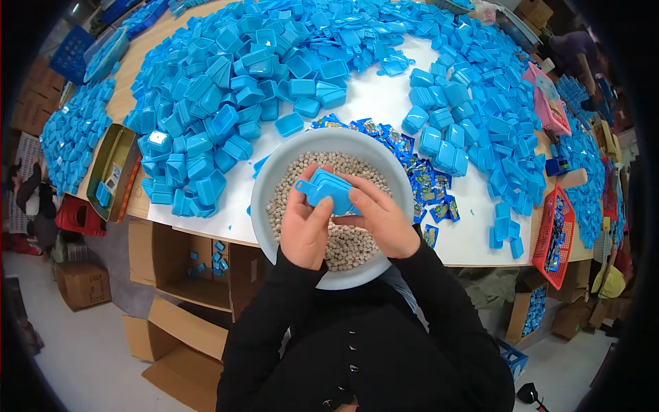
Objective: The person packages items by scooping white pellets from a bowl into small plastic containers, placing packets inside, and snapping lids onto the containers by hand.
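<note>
Both hands hold a small blue plastic case with a rounded tab at one end. My left hand grips its left side, thumb pressed on the near face. On the other side, my right hand has its fingers and thumb closed around the right edge. Below them stands a round grey-blue basin full of small beige pellets. Whether anything is inside the case is hidden. Small blue printed packets lie along the basin's right and far rim.
Large heaps of blue plastic boxes and flat lids cover the table. More boxes sit at right. A red basket of packets is at the right edge, a metal tin at left. Open cartons stand below.
</note>
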